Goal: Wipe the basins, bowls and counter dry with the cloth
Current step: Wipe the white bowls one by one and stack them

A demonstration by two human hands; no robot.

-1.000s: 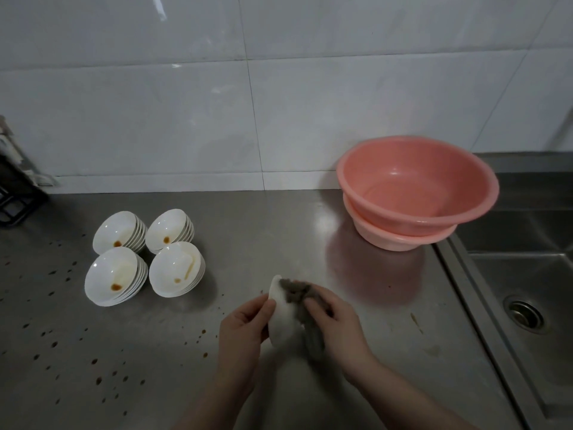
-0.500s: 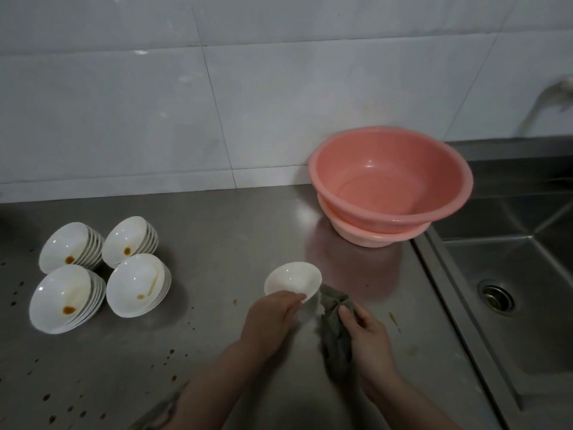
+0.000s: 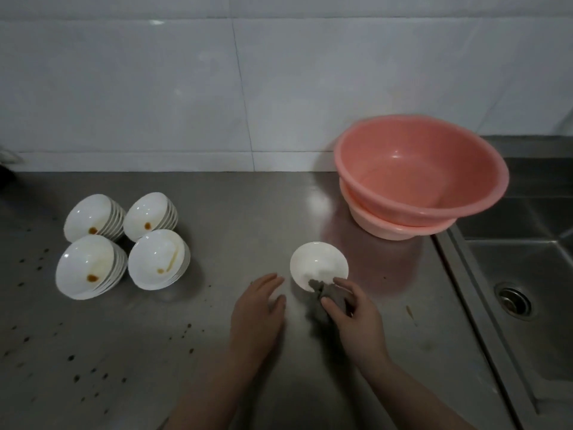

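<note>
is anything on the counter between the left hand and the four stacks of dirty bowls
Nothing visible does. Between the left hand and the bowl stacks lies only bare counter with small brown spots. The single white bowl and the cloth sit on the other side.

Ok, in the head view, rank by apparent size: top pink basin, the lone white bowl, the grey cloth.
1. Top pink basin, clearly largest.
2. Lone white bowl.
3. Grey cloth, smallest, though the right hand hides part of it.

A single white bowl point(image 3: 319, 264) sits upright on the steel desk point(image 3: 235, 212), grey cloth point(image 3: 328, 294) bunched at its near rim; two nested pink basins point(image 3: 418, 178) far right, four stained bowl stacks point(image 3: 121, 243) left
</note>
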